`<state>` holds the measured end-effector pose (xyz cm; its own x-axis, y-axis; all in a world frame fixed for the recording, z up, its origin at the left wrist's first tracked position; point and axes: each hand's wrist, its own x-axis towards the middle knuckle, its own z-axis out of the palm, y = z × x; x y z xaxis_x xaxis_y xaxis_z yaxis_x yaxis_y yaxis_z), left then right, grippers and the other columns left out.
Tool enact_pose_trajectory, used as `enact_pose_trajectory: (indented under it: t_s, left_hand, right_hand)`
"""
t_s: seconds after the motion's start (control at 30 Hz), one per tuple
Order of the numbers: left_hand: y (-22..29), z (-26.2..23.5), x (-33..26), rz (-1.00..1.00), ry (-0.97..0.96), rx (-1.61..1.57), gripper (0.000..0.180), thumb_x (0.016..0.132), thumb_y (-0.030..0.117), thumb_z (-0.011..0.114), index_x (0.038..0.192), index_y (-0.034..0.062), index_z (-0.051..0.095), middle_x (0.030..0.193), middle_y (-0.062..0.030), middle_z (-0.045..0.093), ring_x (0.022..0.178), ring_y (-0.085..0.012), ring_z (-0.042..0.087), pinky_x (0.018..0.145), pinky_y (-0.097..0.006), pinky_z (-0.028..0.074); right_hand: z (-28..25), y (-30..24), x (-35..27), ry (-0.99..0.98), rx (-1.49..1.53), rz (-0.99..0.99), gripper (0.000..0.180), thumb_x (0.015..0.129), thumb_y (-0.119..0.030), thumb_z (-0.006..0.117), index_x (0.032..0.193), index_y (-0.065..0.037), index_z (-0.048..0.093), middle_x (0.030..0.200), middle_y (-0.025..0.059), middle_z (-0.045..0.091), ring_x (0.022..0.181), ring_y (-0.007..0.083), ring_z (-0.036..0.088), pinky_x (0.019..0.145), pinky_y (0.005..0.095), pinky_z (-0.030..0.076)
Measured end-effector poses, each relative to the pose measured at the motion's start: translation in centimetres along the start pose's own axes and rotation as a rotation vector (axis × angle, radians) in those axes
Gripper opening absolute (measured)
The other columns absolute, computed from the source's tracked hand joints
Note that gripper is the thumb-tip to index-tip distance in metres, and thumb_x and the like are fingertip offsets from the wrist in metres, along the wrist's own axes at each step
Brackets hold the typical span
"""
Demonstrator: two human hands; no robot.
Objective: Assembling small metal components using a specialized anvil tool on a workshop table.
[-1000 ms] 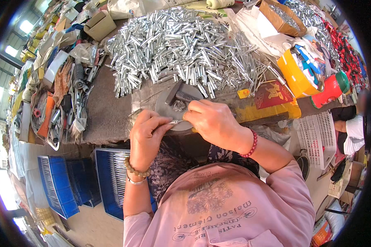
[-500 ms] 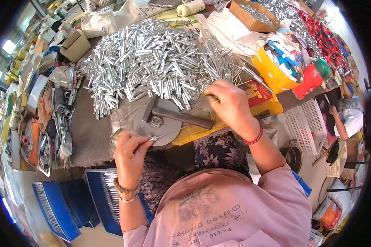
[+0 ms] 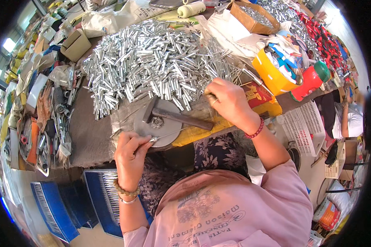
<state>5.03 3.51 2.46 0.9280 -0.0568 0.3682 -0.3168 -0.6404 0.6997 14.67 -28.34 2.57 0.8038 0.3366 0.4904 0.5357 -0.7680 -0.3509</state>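
Above the near edge of a round grey metal plate [image 3: 169,138], my left hand [image 3: 130,152] pinches a thin metal rod [image 3: 169,134] with a small shiny fitting at its near end. The rod points right, across the plate. A hammer [image 3: 183,119] lies with its head on that plate and its handle to the right. My right hand [image 3: 231,103] is raised beyond the handle, fingers curled closed; what they hold, if anything, is hidden. Behind both hands spreads a big heap of short silvery metal tubes [image 3: 144,61], with thin rods [image 3: 218,61] at its right side.
A yellow box [image 3: 272,72] of cloths and a red canister [image 3: 309,87] stand at right. Tools [image 3: 59,107] crowd the table's left side. Blue crates [image 3: 55,210] sit below left. White baskets [image 3: 303,127] and another person [image 3: 346,121] are at far right.
My hands stay almost in place; the right has shifted very slightly. The person at far right has changed posture.
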Motion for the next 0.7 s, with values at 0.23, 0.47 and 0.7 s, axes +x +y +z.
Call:
enact_pose_trajectory:
  t_s: [0.23, 0.47, 0.7]
  left_hand:
    - [0.0, -0.1, -0.3, -0.035, -0.012, -0.025, 0.019, 0.081, -0.003, 0.083, 0.099, 0.0001, 0.078, 0.092, -0.0082, 0.062, 0.083, -0.0214, 0.062, 0.071, -0.031, 0.048]
    - [-0.2, 0.0, -0.1, 0.011, 0.002, -0.015, 0.02, 0.079, -0.003, 0.084, 0.097, 0.0037, 0.077, 0.091, -0.0091, 0.065, 0.079, -0.0265, 0.065, 0.07, -0.035, 0.051]
    - [-0.2, -0.1, -0.2, -0.002, -0.012, -0.016, 0.018, 0.082, -0.004, 0.081, 0.099, 0.0008, 0.078, 0.092, -0.0089, 0.063, 0.083, -0.0227, 0.063, 0.074, -0.032, 0.049]
  right_hand:
    - [-1.8, -1.9, 0.7, -0.26, 0.87, 0.616, 0.007, 0.102, -0.009, 0.065, 0.104, -0.004, 0.07, 0.087, -0.0007, 0.067, 0.074, 0.0066, 0.063, 0.066, 0.025, 0.053]
    - [-0.5, -2.5, 0.6, -0.174, 0.967, 0.596, 0.01, 0.101, -0.008, 0.064, 0.106, -0.001, 0.069, 0.086, 0.0003, 0.067, 0.07, 0.0084, 0.063, 0.061, 0.0238, 0.053]
    - [0.0, -1.5, 0.3, -0.077, 0.712, 0.503, 0.009, 0.101, -0.004, 0.064, 0.105, 0.0, 0.071, 0.09, 0.0002, 0.07, 0.07, 0.0074, 0.063, 0.06, 0.0237, 0.052]
